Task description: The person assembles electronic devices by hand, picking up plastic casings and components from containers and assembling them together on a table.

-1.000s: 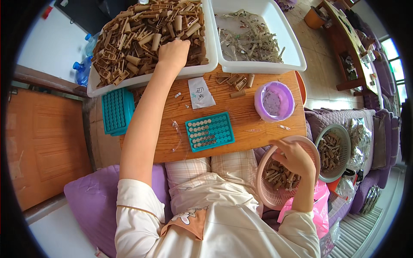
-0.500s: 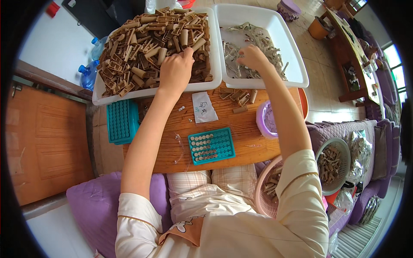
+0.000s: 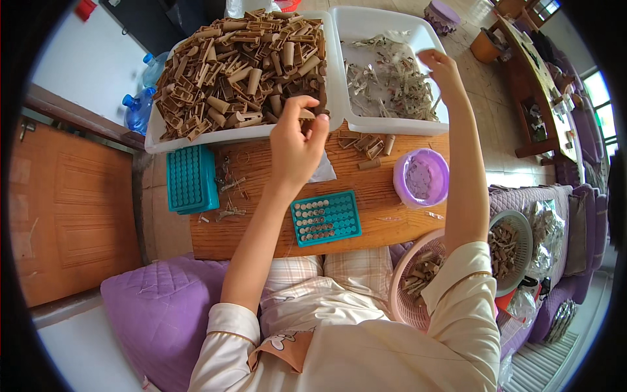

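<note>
My left hand (image 3: 295, 145) is raised above the near right corner of a white bin (image 3: 215, 139) heaped with brown half-round plastic casings (image 3: 255, 80). Its thumb and index finger close around a brown casing (image 3: 307, 114), mostly hidden by the fingers. Over the right side of a second white bin (image 3: 392, 127) is my right hand (image 3: 445, 70), fingers curled together; what they hold, if anything, is hidden. Tangled pale strands with small parts (image 3: 385, 75) lie in that bin. On the table below, a teal tray (image 3: 326, 219) has round silvery pieces in its left part.
Stacked teal trays (image 3: 191, 179) stand at the table's left. Loose casings (image 3: 369, 164) lie before the bins. A purple tub (image 3: 439, 176) sits at right, with a pink basket (image 3: 397, 287) below it. Small wires (image 3: 230, 210) and a paper slip (image 3: 323, 170) are on the table.
My left hand has drawn back from the heap toward me and right, with a brown casing between its fingers. My right hand has moved right and away from me, over the bin's right side.
</note>
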